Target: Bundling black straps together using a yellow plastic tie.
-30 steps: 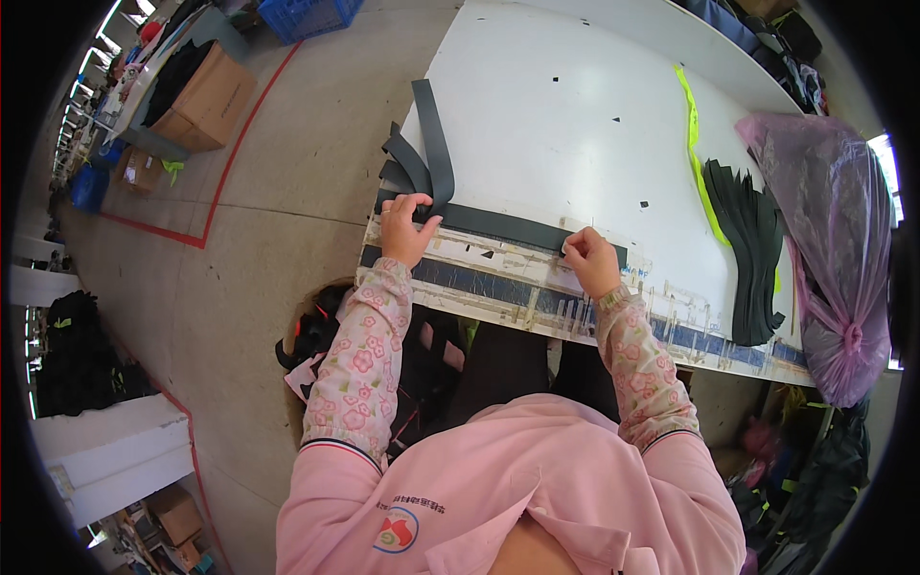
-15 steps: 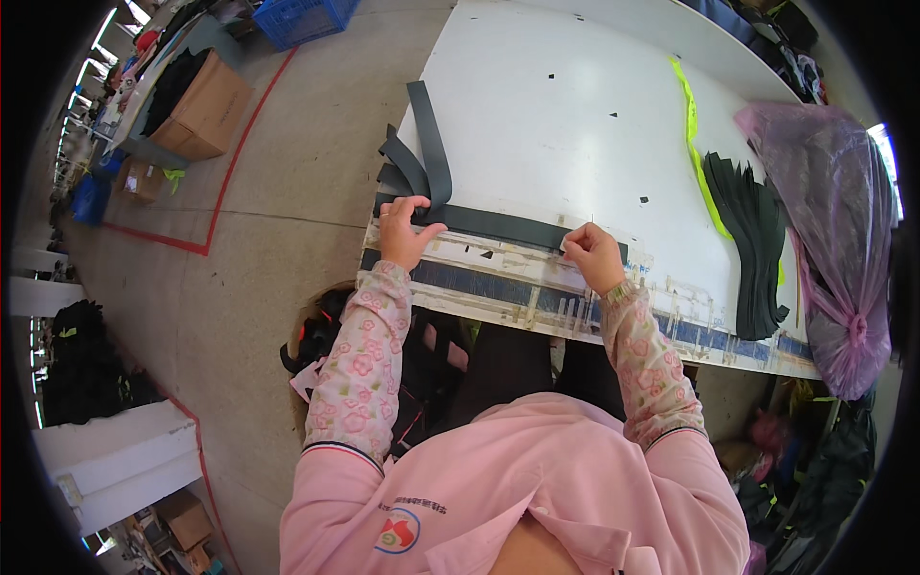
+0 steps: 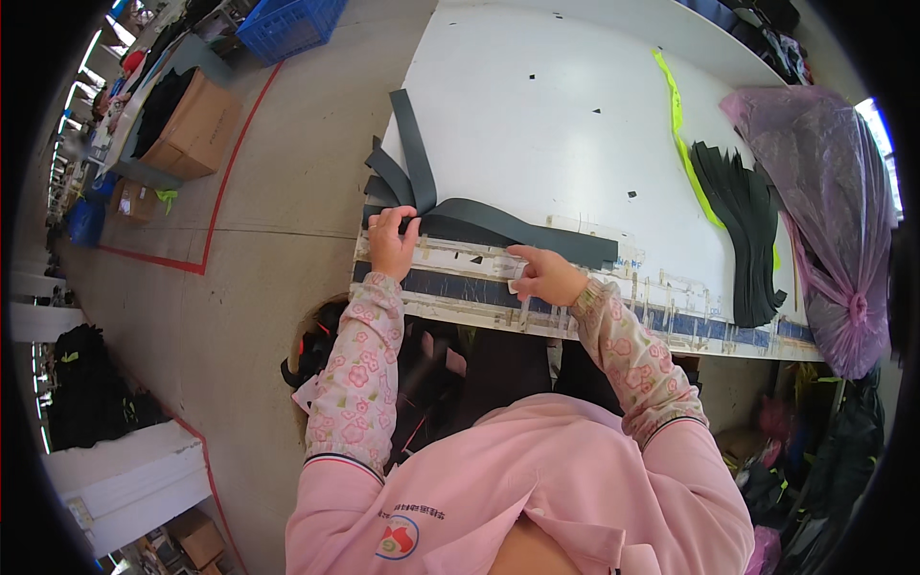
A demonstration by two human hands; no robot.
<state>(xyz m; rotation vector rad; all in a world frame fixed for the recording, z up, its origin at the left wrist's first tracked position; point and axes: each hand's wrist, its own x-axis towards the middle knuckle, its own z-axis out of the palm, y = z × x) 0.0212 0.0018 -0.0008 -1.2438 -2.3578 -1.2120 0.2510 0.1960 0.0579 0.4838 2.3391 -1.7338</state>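
Dark grey-green flat strips (image 3: 527, 230) run along the near edge of the white table (image 3: 517, 144). The upper one arches up in its middle, and its right end lies flat. My left hand (image 3: 391, 247) is closed on the strips at their left part, thumb and fingertips pinched together. Just below the strips, my right hand (image 3: 551, 278) is over the table edge, index finger stretched toward them. A small white piece (image 3: 516, 287) shows at its fingertips, too small to name. Beyond my left hand, several strip ends (image 3: 410, 144) fan out.
A bundle of dark strips (image 3: 738, 230) lies at the right beside a neon-yellow strip (image 3: 676, 125). Next to it stands a tied purple plastic bag (image 3: 815, 192). Taped, marked lines run along the table's near edge. Left on the floor are a cardboard box (image 3: 196, 125) and blue crate (image 3: 292, 29).
My right hand has moved left and slightly down, off the strip's right part. A strip that lay flat now arches up between my hands. My left fingers have closed together.
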